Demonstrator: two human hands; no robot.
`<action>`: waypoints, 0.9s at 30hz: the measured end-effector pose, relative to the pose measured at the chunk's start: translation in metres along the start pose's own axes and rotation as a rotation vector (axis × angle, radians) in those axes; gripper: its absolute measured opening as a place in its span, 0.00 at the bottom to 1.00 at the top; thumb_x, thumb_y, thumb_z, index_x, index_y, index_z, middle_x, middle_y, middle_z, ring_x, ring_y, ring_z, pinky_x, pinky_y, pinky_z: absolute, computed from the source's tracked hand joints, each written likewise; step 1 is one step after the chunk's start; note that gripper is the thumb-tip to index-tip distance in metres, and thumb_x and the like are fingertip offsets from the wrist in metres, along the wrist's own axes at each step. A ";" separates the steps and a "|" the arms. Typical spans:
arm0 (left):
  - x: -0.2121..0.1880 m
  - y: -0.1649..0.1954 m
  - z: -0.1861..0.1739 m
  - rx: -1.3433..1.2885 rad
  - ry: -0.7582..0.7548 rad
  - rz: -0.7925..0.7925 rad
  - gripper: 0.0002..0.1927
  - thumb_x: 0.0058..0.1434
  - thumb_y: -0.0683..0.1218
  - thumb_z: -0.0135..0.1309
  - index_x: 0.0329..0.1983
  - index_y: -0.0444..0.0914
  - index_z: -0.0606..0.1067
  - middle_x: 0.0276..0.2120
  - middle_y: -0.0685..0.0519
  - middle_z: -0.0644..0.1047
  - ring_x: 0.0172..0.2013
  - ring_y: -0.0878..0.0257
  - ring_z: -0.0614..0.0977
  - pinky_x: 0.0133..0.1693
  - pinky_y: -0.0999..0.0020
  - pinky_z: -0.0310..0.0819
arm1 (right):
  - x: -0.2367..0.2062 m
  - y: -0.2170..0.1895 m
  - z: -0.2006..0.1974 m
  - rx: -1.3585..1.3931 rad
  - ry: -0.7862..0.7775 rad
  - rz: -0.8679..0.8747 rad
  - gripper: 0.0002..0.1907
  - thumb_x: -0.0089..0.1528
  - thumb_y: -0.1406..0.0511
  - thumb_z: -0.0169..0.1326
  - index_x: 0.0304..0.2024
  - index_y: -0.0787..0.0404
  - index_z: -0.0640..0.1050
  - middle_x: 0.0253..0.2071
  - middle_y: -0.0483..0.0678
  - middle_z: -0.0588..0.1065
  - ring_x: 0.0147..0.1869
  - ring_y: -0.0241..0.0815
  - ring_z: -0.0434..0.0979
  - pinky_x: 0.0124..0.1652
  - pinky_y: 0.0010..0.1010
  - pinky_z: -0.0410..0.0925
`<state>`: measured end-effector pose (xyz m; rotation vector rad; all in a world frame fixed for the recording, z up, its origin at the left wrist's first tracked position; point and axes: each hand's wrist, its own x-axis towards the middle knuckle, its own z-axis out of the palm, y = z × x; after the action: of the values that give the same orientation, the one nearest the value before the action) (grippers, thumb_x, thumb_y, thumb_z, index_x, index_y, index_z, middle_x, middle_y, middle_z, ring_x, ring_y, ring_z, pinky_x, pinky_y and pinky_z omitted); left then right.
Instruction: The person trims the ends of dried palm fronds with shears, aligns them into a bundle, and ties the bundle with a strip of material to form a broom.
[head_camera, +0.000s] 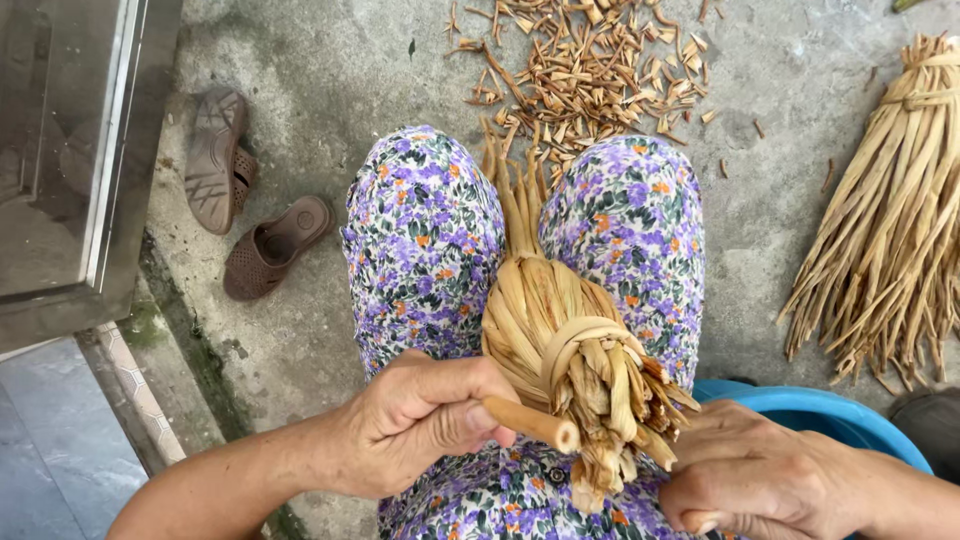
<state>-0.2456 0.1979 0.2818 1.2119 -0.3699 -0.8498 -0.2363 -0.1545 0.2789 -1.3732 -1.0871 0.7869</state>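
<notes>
The straw bundle (560, 335) lies on the person's lap, between the knees. The left hand (420, 420) has its fingers closed around a short stick (530, 423) that touches the bundle's near end. The right hand (750, 470) is curled under that end; I cannot tell what it grips. If the stick slips, the wrapped band (590, 335) could come loose.

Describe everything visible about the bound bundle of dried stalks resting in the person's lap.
The bundle looks like pale tan, flat dried plant strips, folded over and cinched by a band of the same material. Its loose strips taper upward between the knees; its ragged cut ends point toward the person. It lies on the flowered trousers. The left hand pushes a tan stick against it, and the right hand sits at its lower edge.
</notes>
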 end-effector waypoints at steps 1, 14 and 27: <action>0.001 -0.001 -0.001 0.011 0.006 0.001 0.17 0.77 0.52 0.44 0.50 0.33 0.76 0.32 0.57 0.78 0.30 0.73 0.77 0.31 0.77 0.71 | -0.006 0.003 0.001 -0.007 0.031 -0.001 0.17 0.74 0.59 0.45 0.37 0.61 0.78 0.29 0.46 0.74 0.33 0.46 0.76 0.34 0.39 0.66; 0.100 -0.022 -0.019 -0.521 0.206 0.167 0.12 0.81 0.48 0.41 0.48 0.35 0.71 0.33 0.56 0.74 0.29 0.70 0.71 0.39 0.68 0.74 | -0.038 0.053 0.023 0.278 0.422 -0.093 0.19 0.73 0.59 0.50 0.31 0.63 0.80 0.27 0.48 0.80 0.29 0.45 0.80 0.34 0.37 0.73; 0.133 -0.028 -0.001 0.029 0.304 0.003 0.14 0.76 0.47 0.40 0.43 0.33 0.72 0.30 0.50 0.80 0.31 0.65 0.85 0.33 0.73 0.80 | 0.002 0.120 0.057 0.959 1.246 -0.105 0.15 0.74 0.61 0.51 0.37 0.66 0.74 0.25 0.40 0.65 0.28 0.29 0.58 0.29 0.20 0.56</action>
<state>-0.1696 0.0974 0.2317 1.3445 -0.1376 -0.6464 -0.2695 -0.1213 0.1540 -0.6793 0.2286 0.1667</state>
